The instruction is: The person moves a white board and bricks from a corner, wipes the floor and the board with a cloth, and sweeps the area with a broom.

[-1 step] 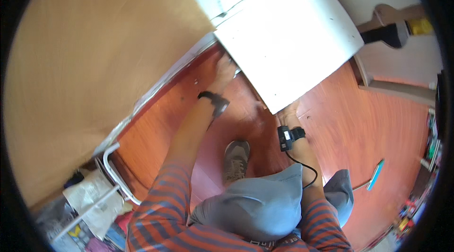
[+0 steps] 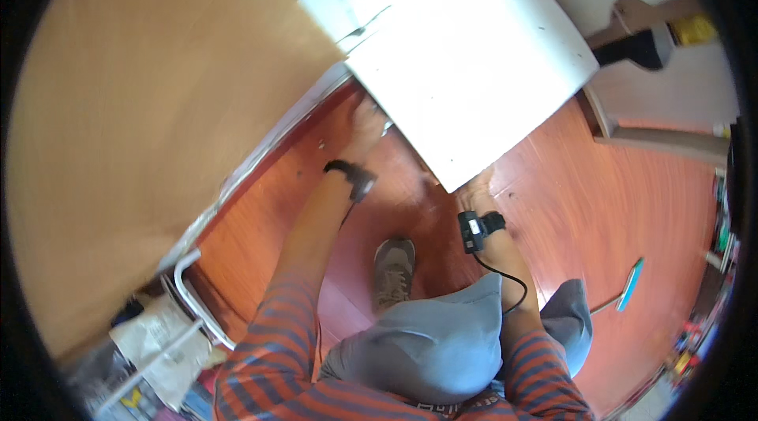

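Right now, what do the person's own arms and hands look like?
The shirt has orange-red and grey striped sleeves, leaving the wrists bare above dark straps. The left wrist carries a dark device with a thin cable; the right, a black box with a white label and a looping black cord. No glove shows on the left hand or right hand, both partly hidden.

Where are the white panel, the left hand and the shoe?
White panel [image 2: 477,72], head view: middle of its bright face.
Left hand [image 2: 366,125], head view: back of the hand.
Shoe [image 2: 393,269], head view: middle of its upper.
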`<action>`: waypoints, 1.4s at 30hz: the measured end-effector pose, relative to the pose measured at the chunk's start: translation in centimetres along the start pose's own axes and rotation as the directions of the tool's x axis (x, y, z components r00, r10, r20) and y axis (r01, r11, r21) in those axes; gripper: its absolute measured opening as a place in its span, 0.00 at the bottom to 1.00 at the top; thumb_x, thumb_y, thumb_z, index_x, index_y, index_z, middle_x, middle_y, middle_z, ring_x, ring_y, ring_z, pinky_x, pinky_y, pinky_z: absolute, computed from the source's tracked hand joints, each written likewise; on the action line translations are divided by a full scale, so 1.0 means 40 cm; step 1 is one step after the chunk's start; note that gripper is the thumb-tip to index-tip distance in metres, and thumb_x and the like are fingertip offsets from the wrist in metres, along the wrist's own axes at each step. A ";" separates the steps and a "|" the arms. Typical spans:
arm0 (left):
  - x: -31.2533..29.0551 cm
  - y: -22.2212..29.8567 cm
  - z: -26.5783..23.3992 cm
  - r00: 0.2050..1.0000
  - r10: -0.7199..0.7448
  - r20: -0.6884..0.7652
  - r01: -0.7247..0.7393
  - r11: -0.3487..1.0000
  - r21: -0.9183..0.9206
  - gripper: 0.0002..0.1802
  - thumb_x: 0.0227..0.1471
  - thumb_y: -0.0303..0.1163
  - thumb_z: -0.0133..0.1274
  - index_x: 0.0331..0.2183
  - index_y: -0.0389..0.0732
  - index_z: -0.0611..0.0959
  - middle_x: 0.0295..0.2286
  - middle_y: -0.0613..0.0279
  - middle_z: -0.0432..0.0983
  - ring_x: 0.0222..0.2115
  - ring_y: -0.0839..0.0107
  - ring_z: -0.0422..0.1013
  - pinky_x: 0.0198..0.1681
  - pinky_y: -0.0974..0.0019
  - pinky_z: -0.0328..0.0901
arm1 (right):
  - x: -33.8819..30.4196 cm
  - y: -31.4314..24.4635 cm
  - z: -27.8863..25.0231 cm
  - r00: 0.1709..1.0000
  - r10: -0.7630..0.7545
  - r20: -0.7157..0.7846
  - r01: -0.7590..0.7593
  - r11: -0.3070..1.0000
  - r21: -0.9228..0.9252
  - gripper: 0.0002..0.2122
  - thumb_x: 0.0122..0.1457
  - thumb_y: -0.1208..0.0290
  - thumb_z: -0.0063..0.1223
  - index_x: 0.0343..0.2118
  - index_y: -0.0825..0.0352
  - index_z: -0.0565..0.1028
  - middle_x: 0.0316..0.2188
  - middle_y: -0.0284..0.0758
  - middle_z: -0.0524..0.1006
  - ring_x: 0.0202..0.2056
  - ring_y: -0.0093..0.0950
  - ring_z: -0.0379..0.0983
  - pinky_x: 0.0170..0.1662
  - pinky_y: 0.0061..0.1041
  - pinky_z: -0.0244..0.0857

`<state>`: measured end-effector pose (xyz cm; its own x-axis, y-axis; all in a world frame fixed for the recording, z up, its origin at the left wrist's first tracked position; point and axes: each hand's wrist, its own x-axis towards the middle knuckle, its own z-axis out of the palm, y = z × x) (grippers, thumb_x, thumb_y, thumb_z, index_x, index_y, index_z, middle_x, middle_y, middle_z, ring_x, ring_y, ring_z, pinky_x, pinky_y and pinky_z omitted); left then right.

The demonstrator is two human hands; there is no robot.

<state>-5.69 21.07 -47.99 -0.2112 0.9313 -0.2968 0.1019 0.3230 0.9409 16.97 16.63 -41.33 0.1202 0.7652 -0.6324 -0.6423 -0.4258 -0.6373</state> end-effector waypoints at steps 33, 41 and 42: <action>-0.293 0.319 0.163 0.811 -0.582 0.048 0.577 0.811 0.093 0.21 0.59 0.50 0.39 0.35 0.41 0.74 0.19 0.67 0.70 0.13 0.75 0.65 0.12 0.72 0.59 | 0.604 -0.330 -0.157 0.986 0.119 0.114 -0.165 0.762 0.626 0.16 0.64 0.61 0.37 0.45 0.70 0.66 0.37 0.42 0.74 0.36 0.32 0.73 0.43 0.32 0.68; -0.306 0.320 0.128 0.801 -0.598 -0.025 0.597 0.796 0.103 0.21 0.59 0.50 0.39 0.32 0.41 0.75 0.17 0.66 0.70 0.13 0.75 0.65 0.13 0.71 0.59 | 0.463 -0.410 -0.160 0.902 -0.416 0.112 0.302 0.425 -0.853 0.35 0.48 0.61 0.56 0.58 0.68 0.55 0.52 0.58 0.62 0.55 0.51 0.58 0.54 0.42 0.58; -0.298 0.310 0.122 0.796 -0.605 -0.009 0.601 0.789 0.124 0.22 0.59 0.49 0.38 0.29 0.41 0.74 0.16 0.66 0.68 0.12 0.75 0.64 0.13 0.72 0.58 | 0.467 -0.409 -0.168 0.862 -0.487 0.140 0.315 0.300 -0.900 0.39 0.47 0.61 0.58 0.60 0.68 0.50 0.55 0.58 0.57 0.56 0.50 0.55 0.57 0.40 0.55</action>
<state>2.81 14.79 -33.59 -0.2384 0.5444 -0.8043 0.0735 0.8359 0.5440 34.81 34.67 -45.66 0.3105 0.9346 -0.1734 0.5272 -0.3211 -0.7868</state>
